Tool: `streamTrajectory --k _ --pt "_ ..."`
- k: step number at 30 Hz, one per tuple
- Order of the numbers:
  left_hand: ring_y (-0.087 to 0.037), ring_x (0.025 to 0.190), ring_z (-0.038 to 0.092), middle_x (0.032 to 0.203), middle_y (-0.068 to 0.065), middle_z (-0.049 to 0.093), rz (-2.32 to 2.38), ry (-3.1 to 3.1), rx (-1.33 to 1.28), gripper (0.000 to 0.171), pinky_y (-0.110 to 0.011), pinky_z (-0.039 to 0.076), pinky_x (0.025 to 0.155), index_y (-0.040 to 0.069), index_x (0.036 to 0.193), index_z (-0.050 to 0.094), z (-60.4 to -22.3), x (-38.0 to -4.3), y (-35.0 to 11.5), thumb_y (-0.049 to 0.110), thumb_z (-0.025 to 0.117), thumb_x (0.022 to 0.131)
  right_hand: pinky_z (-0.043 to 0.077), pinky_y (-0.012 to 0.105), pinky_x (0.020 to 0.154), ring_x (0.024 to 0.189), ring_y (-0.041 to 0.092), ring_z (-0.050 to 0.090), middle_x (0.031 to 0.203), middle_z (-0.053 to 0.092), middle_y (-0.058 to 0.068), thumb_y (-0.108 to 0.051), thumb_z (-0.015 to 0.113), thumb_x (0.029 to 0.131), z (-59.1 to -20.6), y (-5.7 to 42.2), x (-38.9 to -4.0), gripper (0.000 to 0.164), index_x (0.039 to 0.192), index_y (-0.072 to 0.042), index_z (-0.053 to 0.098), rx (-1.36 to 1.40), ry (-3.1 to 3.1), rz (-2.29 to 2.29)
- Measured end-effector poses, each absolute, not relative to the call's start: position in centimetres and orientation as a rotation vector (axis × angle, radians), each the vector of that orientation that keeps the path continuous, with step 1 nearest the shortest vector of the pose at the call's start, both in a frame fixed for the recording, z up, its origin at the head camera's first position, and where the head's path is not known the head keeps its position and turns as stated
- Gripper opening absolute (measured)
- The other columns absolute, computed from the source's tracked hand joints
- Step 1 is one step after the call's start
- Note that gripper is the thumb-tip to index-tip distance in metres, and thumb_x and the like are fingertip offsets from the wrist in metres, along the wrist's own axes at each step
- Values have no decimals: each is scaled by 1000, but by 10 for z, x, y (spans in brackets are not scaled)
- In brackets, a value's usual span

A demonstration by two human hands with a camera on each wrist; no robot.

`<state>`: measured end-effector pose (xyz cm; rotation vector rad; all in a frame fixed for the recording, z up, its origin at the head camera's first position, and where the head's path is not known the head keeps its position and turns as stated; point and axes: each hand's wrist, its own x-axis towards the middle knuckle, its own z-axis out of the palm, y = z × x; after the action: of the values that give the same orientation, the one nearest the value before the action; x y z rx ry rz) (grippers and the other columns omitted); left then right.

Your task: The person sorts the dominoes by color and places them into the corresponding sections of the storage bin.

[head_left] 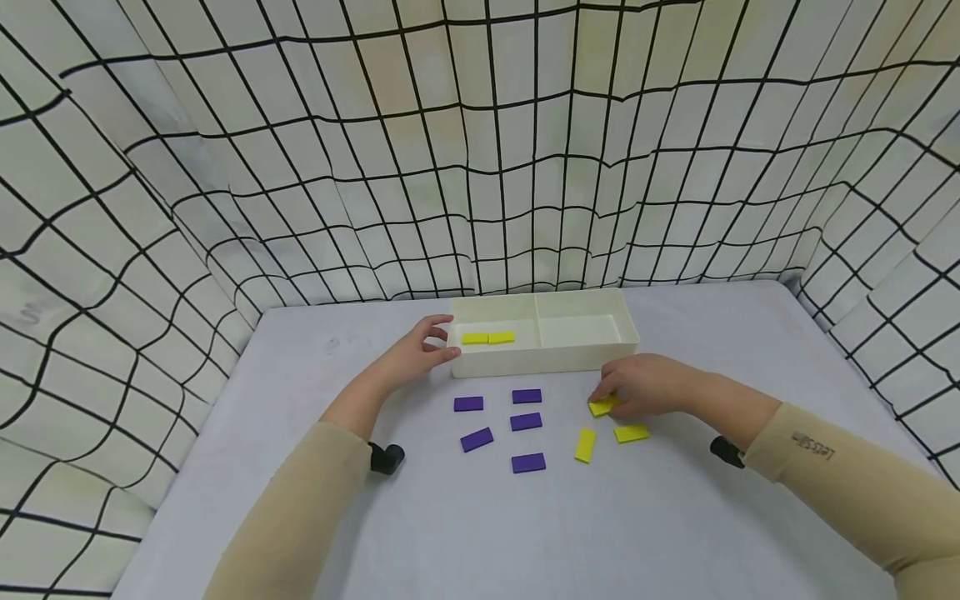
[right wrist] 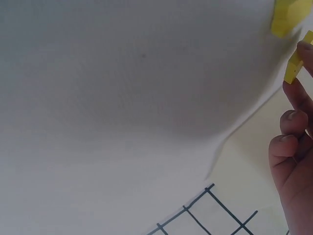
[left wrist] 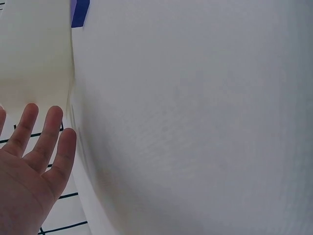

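Note:
At the left end of a white two-compartment box (head_left: 543, 362), my left hand (head_left: 411, 354) has its fingertips right at the wall. The left wrist view shows the fingers (left wrist: 48, 139) fairly straight and spread beside the box. My right hand (head_left: 648, 385) pinches a yellow block (head_left: 602, 407) between thumb and fingers in front of the box's right end. In the right wrist view the pinched block shows at the edge, by the fingertips (right wrist: 305, 49). Two yellow blocks (head_left: 487, 337) lie end to end in the box's left compartment.
Two more yellow blocks, one upright in view (head_left: 585, 445) and one crosswise (head_left: 632, 433), lie on the white table (head_left: 450, 533) near my right hand. Several purple blocks (head_left: 526, 422) are scattered in front of the box. Black-lined white walls (head_left: 517, 183) surround the table's back and sides.

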<state>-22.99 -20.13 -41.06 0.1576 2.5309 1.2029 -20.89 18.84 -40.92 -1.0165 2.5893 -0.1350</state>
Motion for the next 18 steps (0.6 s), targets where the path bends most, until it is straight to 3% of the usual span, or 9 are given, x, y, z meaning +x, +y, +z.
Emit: streamTrajectory --k 18 --pt "-31 132 46 145 -9 42 1202 2528 142 76 -54 40 106 30 155 25 -410 -229 -200 43 67 94 48 30 76 86 16 57 95 60 -18 -22 77 87 -368 179 -223 31 117 -31 74 -1139 2617 -293"
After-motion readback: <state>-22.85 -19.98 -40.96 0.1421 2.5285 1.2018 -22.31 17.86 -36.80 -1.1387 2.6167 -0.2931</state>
